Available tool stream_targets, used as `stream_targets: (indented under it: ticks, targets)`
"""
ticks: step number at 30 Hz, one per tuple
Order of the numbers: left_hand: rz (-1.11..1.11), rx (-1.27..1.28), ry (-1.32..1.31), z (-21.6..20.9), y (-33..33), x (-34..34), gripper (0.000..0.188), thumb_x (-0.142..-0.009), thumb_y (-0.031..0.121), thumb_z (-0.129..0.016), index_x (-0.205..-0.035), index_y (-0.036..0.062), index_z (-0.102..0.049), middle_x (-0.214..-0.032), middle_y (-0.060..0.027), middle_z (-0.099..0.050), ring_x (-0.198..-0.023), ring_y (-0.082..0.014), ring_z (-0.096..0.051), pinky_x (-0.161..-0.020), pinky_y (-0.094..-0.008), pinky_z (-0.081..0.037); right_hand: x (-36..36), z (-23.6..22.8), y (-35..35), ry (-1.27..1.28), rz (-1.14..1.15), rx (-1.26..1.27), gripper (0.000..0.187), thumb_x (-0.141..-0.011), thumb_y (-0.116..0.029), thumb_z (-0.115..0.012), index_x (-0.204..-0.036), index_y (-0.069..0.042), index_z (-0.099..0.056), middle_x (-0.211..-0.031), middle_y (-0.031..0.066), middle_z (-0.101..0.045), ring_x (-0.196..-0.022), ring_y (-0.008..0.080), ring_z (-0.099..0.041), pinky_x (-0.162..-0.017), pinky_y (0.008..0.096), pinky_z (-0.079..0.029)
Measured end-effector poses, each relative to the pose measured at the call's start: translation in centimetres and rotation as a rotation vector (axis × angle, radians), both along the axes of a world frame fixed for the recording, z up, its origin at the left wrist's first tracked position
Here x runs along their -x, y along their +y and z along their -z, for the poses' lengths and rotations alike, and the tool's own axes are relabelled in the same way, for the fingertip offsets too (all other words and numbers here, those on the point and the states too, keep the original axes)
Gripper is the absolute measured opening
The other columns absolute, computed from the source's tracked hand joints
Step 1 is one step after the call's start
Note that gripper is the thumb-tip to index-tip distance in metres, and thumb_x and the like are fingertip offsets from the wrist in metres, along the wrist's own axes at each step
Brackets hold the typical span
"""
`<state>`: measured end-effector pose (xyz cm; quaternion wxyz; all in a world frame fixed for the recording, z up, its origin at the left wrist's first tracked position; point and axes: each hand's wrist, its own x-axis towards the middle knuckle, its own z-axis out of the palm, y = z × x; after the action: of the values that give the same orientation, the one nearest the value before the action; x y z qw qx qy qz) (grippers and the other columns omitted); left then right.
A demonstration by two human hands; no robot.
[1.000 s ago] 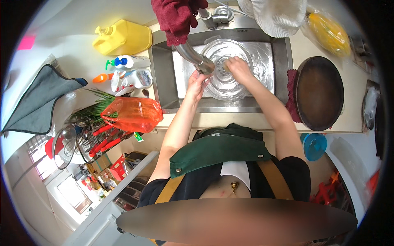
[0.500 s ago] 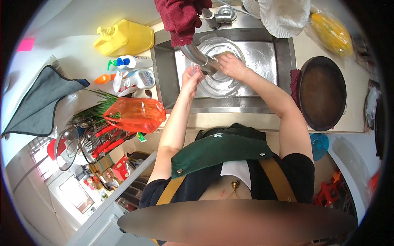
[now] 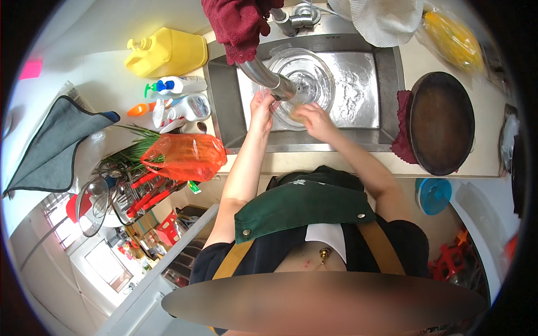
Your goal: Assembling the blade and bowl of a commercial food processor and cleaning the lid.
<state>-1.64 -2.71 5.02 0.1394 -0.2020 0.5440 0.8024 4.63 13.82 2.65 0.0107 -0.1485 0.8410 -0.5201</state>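
In the metal sink (image 3: 386,84) lies a clear, round, bowl-like vessel (image 3: 324,70), wet and shiny. My left hand (image 3: 261,110) is closed on its near-left rim, beside the tap spout. My right hand (image 3: 317,120) is over the near side of the vessel, its fingers curled around a small yellowish-brown scrubbing pad (image 3: 297,113), partly smeared by motion. The metal tap (image 3: 283,88) reaches over the vessel, and water runs from it. A dark red cloth (image 3: 238,28) is draped on the tap's neck.
Left of the sink stand a yellow jug (image 3: 171,53), pump and spray bottles (image 3: 196,106), and an orange bag (image 3: 188,157) with green stalks. To the right, a dark round pan (image 3: 443,123) rests on a red cloth (image 3: 402,131). A white mesh cloth (image 3: 386,19) hangs behind.
My right hand has moved from the vessel's far right part toward me, down to its near side, with the pad. My left hand stays at the rim.
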Motion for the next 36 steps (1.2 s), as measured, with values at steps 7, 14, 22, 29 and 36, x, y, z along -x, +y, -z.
stream_targets:
  ticks: [7,14,22,29,36]
  targets:
    - [0.087,-0.005,-0.052,-0.7,0.3,-0.7,0.018,-0.074,0.003,-0.051,-0.092,0.0061,-0.048,-0.085,-0.0013,-0.056,-0.076,-0.0105,-0.053,-0.068,-0.0249,-0.045,7.7,1.4,3.8,-0.213,0.690,-0.119,0.016,-0.068,-0.009,-0.052,-0.083,-0.007,-0.059,-0.073,0.0160,-0.059,-0.067,0.0283,-0.058,-0.063,0.0374,-0.046]
    - [0.165,0.046,-0.037,-1.2,0.6,-0.4,0.024,-0.073,0.000,-0.050,-0.095,0.0074,-0.048,-0.090,0.0002,-0.055,-0.081,-0.0105,-0.053,-0.071,-0.0252,-0.044,6.3,-2.3,-1.1,0.023,0.234,0.076,0.012,-0.063,0.001,-0.051,-0.073,-0.005,-0.056,-0.070,0.0142,-0.052,-0.068,0.0313,-0.051,-0.062,0.0375,-0.043]
    - [0.184,0.048,-0.010,-2.0,1.2,-1.0,0.026,-0.072,-0.001,-0.051,-0.097,0.0067,-0.048,-0.091,0.0000,-0.056,-0.081,-0.0097,-0.053,-0.073,-0.0252,-0.044,10.5,0.5,3.8,0.212,0.525,-0.073,0.013,-0.065,0.003,-0.049,-0.076,-0.002,-0.053,-0.074,0.0119,-0.053,-0.073,0.0295,-0.050,-0.064,0.0374,-0.042]
    - [0.035,-0.027,-0.011,0.1,2.0,-1.0,0.022,-0.072,-0.001,-0.052,-0.094,0.0004,-0.050,-0.090,-0.0064,-0.056,-0.084,-0.0162,-0.055,-0.074,-0.0273,-0.045,3.1,2.0,4.5,-0.428,0.016,-0.547,0.014,-0.059,-0.012,-0.059,-0.072,-0.004,-0.058,-0.071,0.0150,-0.058,-0.070,0.0297,-0.056,-0.064,0.0371,-0.045]
    - [0.086,0.096,-0.004,-0.2,3.4,-0.8,0.015,-0.071,0.003,-0.055,-0.086,0.0078,-0.052,-0.079,0.0005,-0.054,-0.066,-0.0079,-0.050,-0.056,-0.0213,-0.039,3.1,1.2,-0.1,-0.745,0.323,0.617,0.006,-0.072,-0.003,-0.052,-0.077,0.001,-0.053,-0.074,0.0126,-0.057,-0.070,0.0217,-0.057,-0.062,0.0296,-0.047]
